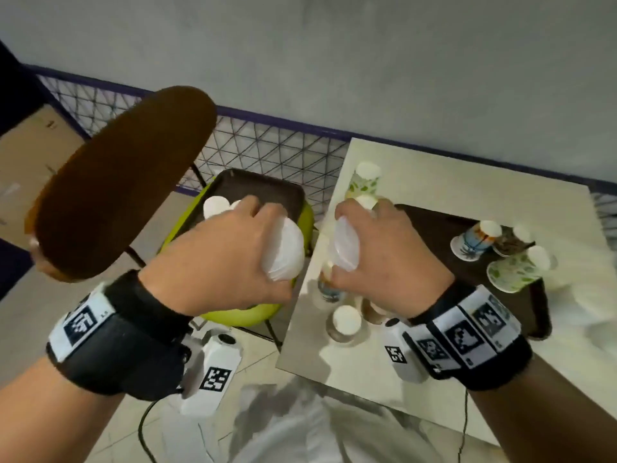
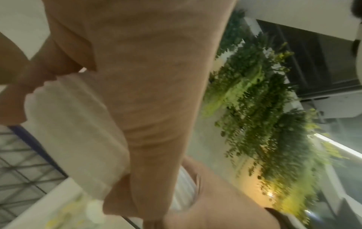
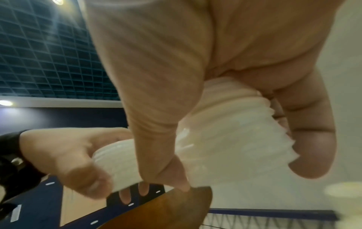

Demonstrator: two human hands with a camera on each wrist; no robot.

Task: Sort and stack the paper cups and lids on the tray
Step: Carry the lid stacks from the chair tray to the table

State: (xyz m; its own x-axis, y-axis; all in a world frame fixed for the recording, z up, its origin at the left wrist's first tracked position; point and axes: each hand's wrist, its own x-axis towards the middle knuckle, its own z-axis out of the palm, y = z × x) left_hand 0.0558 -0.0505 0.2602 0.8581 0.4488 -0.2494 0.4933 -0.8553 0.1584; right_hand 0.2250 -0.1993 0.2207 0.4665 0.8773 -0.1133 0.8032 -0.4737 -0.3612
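My left hand (image 1: 253,259) grips a stack of white plastic lids (image 1: 283,252) above the green chair. Close beside it, my right hand (image 1: 374,252) grips a second stack of clear lids (image 1: 344,245) over the table's left edge. The two stacks face each other, a small gap apart. In the wrist views the ribbed lid stacks (image 2: 74,131) (image 3: 231,139) sit between thumb and fingers. A dark tray (image 1: 267,185) on the chair holds white lids (image 1: 215,207). Another dark tray (image 1: 434,225) on the table carries three upturned printed paper cups (image 1: 474,242). More upturned cups (image 1: 345,324) and a leaf-print cup stack (image 1: 364,182) stand on the table.
A brown wooden chair back (image 1: 123,202) rises at the left over the green seat (image 1: 240,312). A wire mesh fence (image 1: 267,145) runs along the grey wall behind. The pale table (image 1: 500,379) fills the right side.
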